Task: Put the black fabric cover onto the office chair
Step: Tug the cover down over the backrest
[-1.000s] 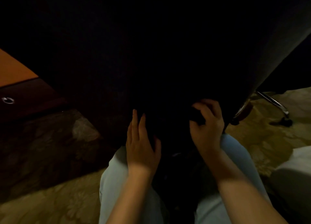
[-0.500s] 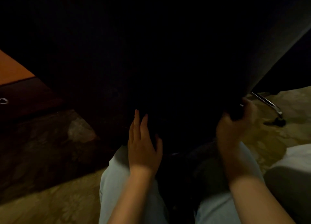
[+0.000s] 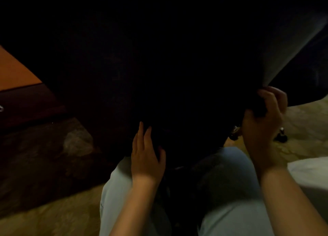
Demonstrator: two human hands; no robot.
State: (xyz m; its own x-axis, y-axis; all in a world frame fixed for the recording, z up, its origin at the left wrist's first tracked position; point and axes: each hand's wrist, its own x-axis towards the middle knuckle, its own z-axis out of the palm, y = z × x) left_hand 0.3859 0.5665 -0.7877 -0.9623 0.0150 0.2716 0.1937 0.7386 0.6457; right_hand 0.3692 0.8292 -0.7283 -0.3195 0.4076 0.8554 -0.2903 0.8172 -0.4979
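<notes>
The black fabric cover (image 3: 159, 61) fills the upper part of the view, stretched over the dark office chair, whose shape underneath is hard to make out. My left hand (image 3: 147, 154) lies flat with straight fingers against the cover's lower edge in the middle. My right hand (image 3: 264, 118) grips a bunched corner of the cover at the lower right, fingers curled round the fabric. A chair caster (image 3: 281, 136) and a bit of metal base (image 3: 235, 131) show just beside that hand.
I am low down, my light trouser knees (image 3: 229, 182) below the chair. Patterned carpet (image 3: 53, 214) covers the floor. A wooden desk with an orange top (image 3: 16, 74) and dark drawer front stands at the left. Something white (image 3: 312, 173) lies at the right.
My right hand has moved from the middle of the cover's lower edge out to the right and up, pulling the gripped corner with it. My left hand has stayed flat in place.
</notes>
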